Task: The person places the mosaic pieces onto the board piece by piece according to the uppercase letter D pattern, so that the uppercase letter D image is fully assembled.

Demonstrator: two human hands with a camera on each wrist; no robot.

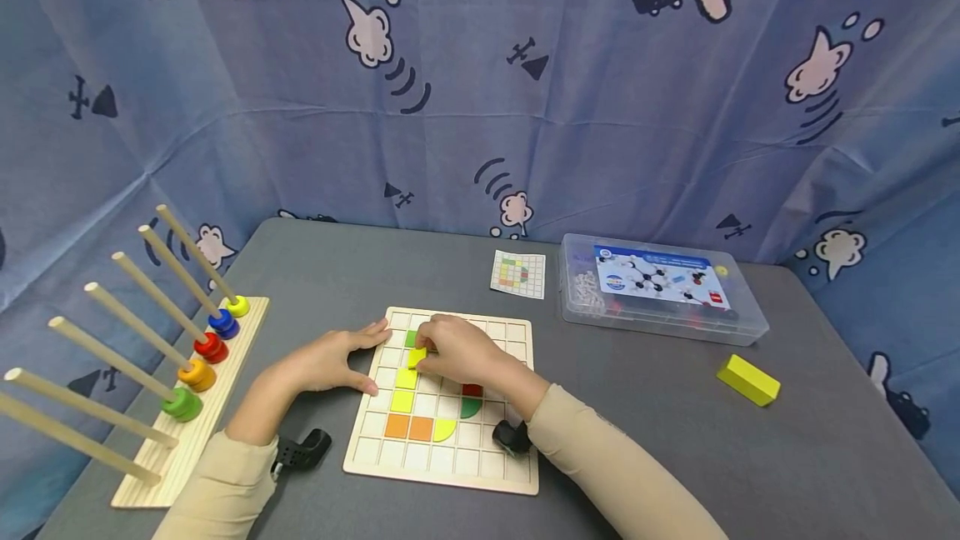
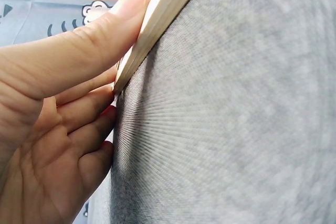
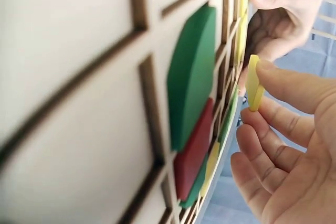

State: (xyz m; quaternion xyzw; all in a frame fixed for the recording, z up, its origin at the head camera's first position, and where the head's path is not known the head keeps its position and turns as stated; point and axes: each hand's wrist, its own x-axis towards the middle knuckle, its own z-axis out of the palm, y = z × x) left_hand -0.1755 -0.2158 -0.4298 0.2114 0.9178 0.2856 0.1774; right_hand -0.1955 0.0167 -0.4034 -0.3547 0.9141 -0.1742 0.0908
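A wooden grid board [image 1: 420, 458] lies on the grey table with coloured tiles in some of its squares. My right hand [image 1: 459, 348] is over the upper part of the board and pinches a small yellow tile [image 3: 254, 83] between thumb and fingertips. My left hand [image 1: 324, 361] rests at the board's left edge; its spread thumb [image 2: 113, 22] and fingertips touch the rim. Yellow square tiles [image 1: 402, 401] run down one column above two orange squares [image 1: 408, 427]. A yellow quarter-round tile [image 1: 444, 430], a red tile [image 1: 472, 390] and a green rounded tile [image 1: 470, 407] sit further right.
A printed pattern card [image 1: 518, 274] lies behind the board. Behind and to the right stands a clear plastic box [image 1: 660, 286], with a yellow block [image 1: 748, 380] in front of it. At the left is a wooden peg stand [image 1: 238, 357] with coloured rings.
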